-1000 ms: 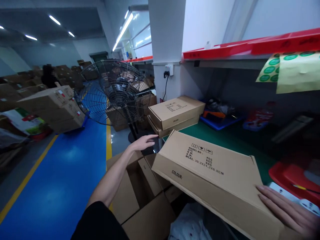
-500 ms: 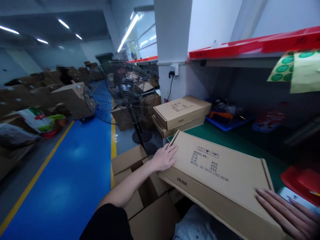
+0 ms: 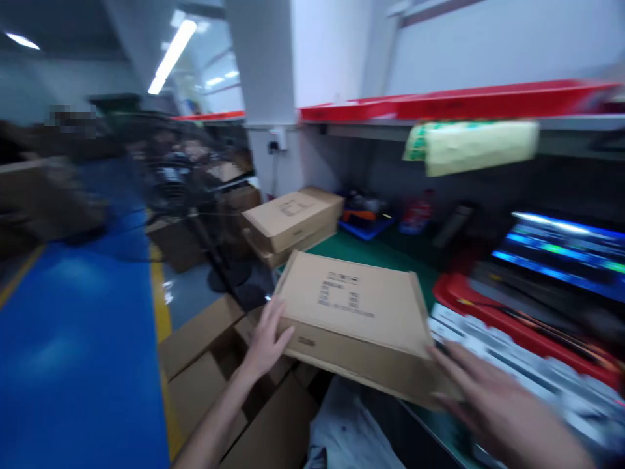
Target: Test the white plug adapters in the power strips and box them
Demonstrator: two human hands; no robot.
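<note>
A flat brown cardboard carton (image 3: 351, 312) with black printed markings is held in the air above the bench edge, tilted toward me. My left hand (image 3: 266, 340) presses against its left end, fingers spread. My right hand (image 3: 493, 400), blurred by motion, touches its lower right corner. Below my left forearm stands an open cardboard box (image 3: 205, 371) with its flaps spread. Its inside is mostly hidden.
Two stacked flat cartons (image 3: 293, 221) sit on the green bench mat (image 3: 375, 251). A red tray (image 3: 488, 319) holds white items at right. A standing fan (image 3: 185, 189) and a blue floor (image 3: 73, 352) lie left. White cloth (image 3: 346, 430) lies below.
The view has swung right. The carton has turned and moved left, and my left hand has shifted from its far edge to its left end. My right hand has moved along its lower edge.
</note>
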